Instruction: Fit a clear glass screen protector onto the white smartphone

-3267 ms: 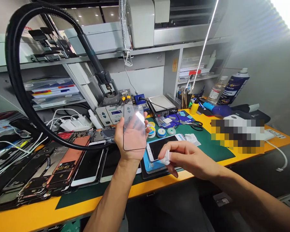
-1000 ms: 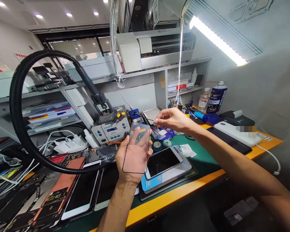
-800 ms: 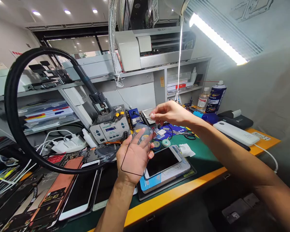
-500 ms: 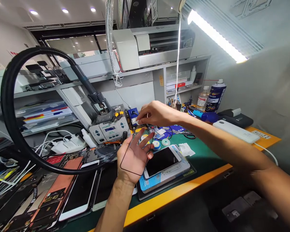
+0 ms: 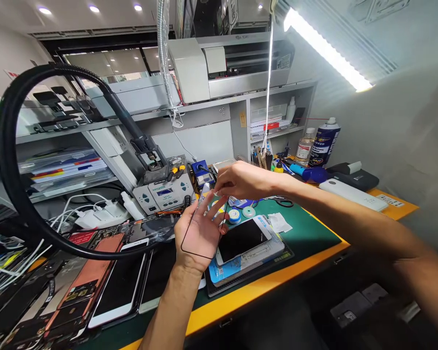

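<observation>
My left hand (image 5: 198,232) is raised palm-up over the bench with a clear, black-rimmed glass screen panel (image 5: 187,250) lying across its spread fingers. My right hand (image 5: 243,180) reaches over the top edge of that glass with its fingertips pinched together; what they pinch is too small to make out. Just right of the left hand, a white phone (image 5: 243,239) with a dark screen lies face up on a blue-and-white pad (image 5: 253,260). A crumpled white wipe (image 5: 279,222) lies on the green mat (image 5: 310,233).
Several phones and bare phone backs (image 5: 111,279) cover the bench's left side. A thick black hose (image 5: 7,160) loops above them. A grey soldering station (image 5: 164,190) stands behind. Small tape rolls (image 5: 241,214), scissors, bottles and a spray can (image 5: 323,143) sit at the back right.
My right hand put down the white wipe, lifted, and came left to the glass's top edge with fingertips pinched. My left hand kept holding the glass. My view tilted upward.
</observation>
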`<move>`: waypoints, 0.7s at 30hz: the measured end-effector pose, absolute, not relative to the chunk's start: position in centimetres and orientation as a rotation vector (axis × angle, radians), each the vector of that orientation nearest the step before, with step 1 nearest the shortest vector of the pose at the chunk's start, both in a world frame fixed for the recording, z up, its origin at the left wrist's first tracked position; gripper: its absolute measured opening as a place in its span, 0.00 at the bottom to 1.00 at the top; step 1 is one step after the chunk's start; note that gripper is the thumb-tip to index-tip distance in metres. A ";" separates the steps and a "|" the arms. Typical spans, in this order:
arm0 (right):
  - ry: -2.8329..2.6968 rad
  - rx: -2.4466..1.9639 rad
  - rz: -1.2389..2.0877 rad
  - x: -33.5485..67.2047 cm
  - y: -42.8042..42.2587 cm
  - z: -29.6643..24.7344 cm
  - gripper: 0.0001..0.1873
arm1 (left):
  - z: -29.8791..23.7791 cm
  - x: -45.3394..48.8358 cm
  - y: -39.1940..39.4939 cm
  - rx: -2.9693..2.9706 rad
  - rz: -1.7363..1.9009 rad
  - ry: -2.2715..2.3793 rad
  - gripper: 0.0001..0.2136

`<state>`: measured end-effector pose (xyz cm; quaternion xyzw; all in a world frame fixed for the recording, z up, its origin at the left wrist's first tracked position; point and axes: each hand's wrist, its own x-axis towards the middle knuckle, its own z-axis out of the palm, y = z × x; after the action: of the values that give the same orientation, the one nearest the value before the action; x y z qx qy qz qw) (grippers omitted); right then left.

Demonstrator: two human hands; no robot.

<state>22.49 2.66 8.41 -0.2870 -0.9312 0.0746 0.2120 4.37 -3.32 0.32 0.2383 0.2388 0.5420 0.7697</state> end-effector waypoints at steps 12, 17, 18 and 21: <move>-2.533 -0.923 0.840 26.9 0.9 7.8 0.15 | -0.3 4.1 -3.1 0.577 1.164 0.387 0.19; -2.287 -0.887 1.124 26.6 2.2 8.7 0.14 | -0.3 4.0 -3.2 0.605 1.098 0.357 0.20; -2.262 -0.874 1.151 26.1 2.5 8.9 0.14 | -0.3 4.0 -3.2 0.615 1.090 0.354 0.20; -2.292 -0.845 1.091 24.3 3.6 9.5 0.13 | -0.3 4.1 -3.2 0.617 1.074 0.360 0.20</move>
<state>24.26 3.58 9.53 -0.3074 -0.8336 0.3967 0.2309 4.12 -3.22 -0.31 0.2875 0.1680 0.5005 0.7992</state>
